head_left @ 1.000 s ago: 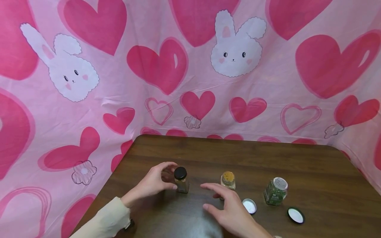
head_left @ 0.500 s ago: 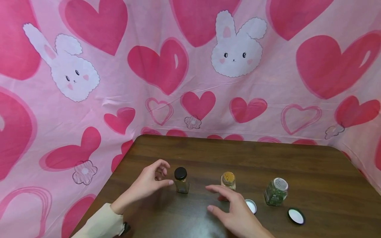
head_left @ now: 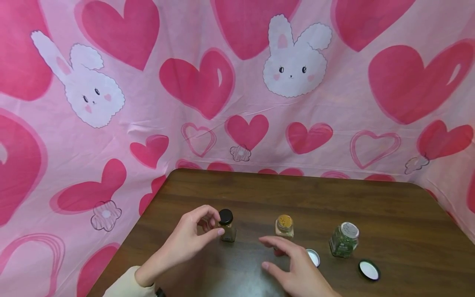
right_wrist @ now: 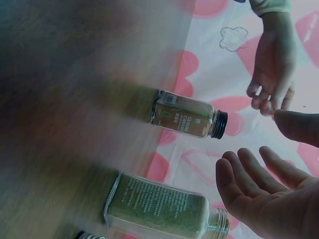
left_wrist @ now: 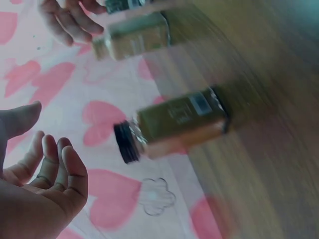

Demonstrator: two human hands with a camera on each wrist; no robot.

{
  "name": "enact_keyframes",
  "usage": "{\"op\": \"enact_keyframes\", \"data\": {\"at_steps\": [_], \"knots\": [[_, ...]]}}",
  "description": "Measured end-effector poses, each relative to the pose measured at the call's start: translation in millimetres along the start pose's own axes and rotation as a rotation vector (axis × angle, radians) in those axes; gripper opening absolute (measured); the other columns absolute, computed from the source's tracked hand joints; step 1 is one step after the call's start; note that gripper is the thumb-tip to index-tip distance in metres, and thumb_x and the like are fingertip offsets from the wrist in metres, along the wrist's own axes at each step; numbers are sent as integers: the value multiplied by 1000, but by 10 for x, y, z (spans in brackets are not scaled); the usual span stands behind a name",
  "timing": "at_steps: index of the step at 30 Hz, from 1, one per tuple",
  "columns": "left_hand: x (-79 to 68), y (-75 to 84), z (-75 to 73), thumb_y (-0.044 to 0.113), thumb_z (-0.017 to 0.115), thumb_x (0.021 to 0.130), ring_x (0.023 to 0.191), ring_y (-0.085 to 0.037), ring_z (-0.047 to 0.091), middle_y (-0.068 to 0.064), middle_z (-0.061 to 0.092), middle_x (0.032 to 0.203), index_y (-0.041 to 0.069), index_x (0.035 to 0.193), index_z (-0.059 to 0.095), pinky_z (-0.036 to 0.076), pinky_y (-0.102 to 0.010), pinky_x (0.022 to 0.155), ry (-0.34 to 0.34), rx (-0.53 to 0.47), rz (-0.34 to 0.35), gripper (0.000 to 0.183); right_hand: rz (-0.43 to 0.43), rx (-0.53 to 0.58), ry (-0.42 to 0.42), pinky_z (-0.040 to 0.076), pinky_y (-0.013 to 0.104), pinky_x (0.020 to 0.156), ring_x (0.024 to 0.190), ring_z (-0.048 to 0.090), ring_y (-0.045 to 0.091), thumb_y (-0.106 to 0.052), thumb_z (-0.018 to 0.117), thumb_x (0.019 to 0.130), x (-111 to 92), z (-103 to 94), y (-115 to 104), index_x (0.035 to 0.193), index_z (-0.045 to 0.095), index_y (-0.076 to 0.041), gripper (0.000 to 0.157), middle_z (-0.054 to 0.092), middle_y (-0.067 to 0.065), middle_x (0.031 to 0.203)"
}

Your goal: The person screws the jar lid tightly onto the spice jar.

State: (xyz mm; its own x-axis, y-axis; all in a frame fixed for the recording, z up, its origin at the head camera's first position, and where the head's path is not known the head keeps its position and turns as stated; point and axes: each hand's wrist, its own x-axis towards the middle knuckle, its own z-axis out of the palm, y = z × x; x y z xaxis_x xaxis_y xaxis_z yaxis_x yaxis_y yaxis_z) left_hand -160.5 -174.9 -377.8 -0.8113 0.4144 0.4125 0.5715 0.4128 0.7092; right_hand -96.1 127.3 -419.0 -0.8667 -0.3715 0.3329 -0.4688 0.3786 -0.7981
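Note:
A spice jar point(head_left: 228, 232) with brown contents and a black cap stands upright on the table. My left hand point(head_left: 193, 233) is beside it, fingers loosely bent and thumb pointing towards it. In the left wrist view a gap separates the hand point(left_wrist: 45, 184) from the black-capped jar point(left_wrist: 174, 122). My right hand point(head_left: 293, 264) hovers further right with fingers spread, holding nothing. Just behind it stands an uncapped jar of yellow-orange spice point(head_left: 284, 222), partly hidden by the fingers. The right wrist view shows the black-capped jar point(right_wrist: 184, 114) beyond the right fingertips.
A jar of green herbs point(head_left: 343, 241) with a perforated white top stands at the right. Its neighbour is an upturned dark-rimmed lid point(head_left: 369, 270); another upturned lid point(head_left: 313, 258) is partly behind the right hand. Pink heart-print cloth point(head_left: 200, 82) hangs around the brown table point(head_left: 297, 194).
My left hand drew back left from the black-capped jar, then came back right, close to its cap. My right hand has shifted slightly right and towards me. The jars have stayed put.

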Motion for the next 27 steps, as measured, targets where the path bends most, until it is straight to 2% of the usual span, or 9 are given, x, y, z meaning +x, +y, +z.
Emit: {"op": "enact_keyframes", "data": {"at_steps": [3,11,14,20,27], "knots": [[-24,81,39,10,87,89,81,-12,61,6,62,88,26,100,66,55,-29,71,-12,-10,38,28,-26,4,0,56,34,89,112,65,13,-23,80,97,-13,0,13,137,68,-21,42,70,-4,131],[-82,234,169,13,85,91,82,-11,60,10,60,90,24,101,67,55,-30,70,-65,-65,106,23,10,27,-21,57,34,89,113,65,12,-23,79,97,-41,-20,21,136,68,-19,40,70,-3,130],[-87,272,213,14,84,92,82,-11,59,10,60,90,27,101,66,54,-28,70,-76,-80,136,24,-24,21,-15,57,34,87,112,66,12,-22,79,97,-53,-20,43,136,68,-18,40,71,-2,128],[-79,317,289,13,83,93,83,-9,60,11,60,91,27,102,66,55,-27,70,-106,-94,183,23,-79,3,-3,58,34,84,112,67,12,-19,80,97,-84,-33,98,136,68,-15,40,71,-1,128],[-48,346,380,14,81,95,84,-6,59,7,62,92,25,103,65,55,-26,70,-153,-112,202,21,-25,33,-51,59,37,84,114,66,14,-21,77,99,-103,-78,119,138,67,-14,40,71,2,129]]}}
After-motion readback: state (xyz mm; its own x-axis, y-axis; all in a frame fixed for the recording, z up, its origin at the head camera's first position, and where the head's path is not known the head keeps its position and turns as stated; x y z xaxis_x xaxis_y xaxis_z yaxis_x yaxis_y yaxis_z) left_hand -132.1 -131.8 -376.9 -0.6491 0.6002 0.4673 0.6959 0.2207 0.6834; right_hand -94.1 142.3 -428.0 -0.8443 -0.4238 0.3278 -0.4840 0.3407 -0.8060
